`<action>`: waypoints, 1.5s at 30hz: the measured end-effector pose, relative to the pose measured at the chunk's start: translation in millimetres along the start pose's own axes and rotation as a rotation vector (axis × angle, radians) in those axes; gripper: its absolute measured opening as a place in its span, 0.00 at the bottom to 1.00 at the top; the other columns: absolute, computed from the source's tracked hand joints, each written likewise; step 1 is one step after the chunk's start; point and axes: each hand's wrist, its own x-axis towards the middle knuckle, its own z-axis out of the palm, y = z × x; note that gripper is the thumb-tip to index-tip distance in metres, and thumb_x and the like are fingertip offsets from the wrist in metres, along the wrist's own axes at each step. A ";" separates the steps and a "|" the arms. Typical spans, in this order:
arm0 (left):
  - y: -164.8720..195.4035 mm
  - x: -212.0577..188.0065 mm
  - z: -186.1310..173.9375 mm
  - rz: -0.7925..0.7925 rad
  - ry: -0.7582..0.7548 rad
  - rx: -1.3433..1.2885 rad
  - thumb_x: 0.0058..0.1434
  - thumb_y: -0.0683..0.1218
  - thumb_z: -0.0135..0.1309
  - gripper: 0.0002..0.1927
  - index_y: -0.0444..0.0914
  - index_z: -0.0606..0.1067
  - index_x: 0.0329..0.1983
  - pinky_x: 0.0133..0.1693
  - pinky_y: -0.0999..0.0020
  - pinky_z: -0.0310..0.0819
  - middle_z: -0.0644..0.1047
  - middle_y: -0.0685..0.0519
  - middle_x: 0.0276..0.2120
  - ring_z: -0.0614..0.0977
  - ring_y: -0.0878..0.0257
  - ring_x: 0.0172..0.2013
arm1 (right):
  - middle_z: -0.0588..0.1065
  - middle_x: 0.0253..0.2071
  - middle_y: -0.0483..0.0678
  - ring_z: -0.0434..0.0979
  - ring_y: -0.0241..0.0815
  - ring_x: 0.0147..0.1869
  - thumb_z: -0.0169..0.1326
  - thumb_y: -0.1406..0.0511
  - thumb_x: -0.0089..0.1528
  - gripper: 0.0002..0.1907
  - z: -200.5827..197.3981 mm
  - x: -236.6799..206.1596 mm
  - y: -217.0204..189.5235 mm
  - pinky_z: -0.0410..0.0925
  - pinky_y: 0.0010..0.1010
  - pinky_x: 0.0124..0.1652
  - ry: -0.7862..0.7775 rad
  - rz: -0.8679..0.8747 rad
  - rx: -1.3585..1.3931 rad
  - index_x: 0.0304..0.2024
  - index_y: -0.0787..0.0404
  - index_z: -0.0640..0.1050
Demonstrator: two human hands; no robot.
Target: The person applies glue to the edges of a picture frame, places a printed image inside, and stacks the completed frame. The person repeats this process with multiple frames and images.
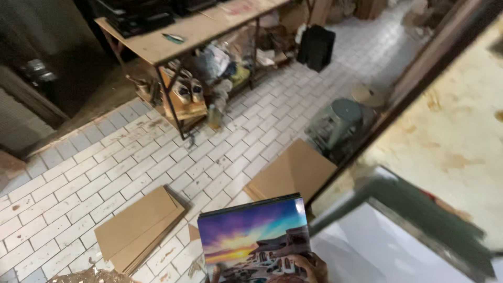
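One hand is poking up at the bottom edge of the shot, fingers curling over the lower part of a stack of prints, so it's gripping closed on that stack; which hand it is, I honestly can't tell, and the other one isn't showing anywhere. The prints are sitting low in the middle of the view, top one showing a sunset sky in purple, blue and orange over white buildings, and they're being held out above the white tile floor. Just left of them a pile of brown boards is lying flat on the tiles, and another board is lying just behind the prints. To the right a worktop with a stained yellowish surface is running off diagonally, with a blurry green bar across it. Farther back a wooden table is standing with clutter stuffed under it, and a grey-green machine is sitting on the floor near the worktop.
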 end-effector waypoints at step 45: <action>676.7 1155.8 475.8 0.130 -0.113 -0.121 0.60 0.60 0.63 0.43 0.26 0.64 0.66 0.58 0.56 0.66 0.71 0.39 0.59 0.72 0.50 0.59 | 0.80 0.42 0.48 0.77 0.39 0.44 0.54 0.62 0.62 0.18 65.5 1190.3 -670.2 0.71 0.32 0.45 0.393 -0.331 0.347 0.47 0.69 0.82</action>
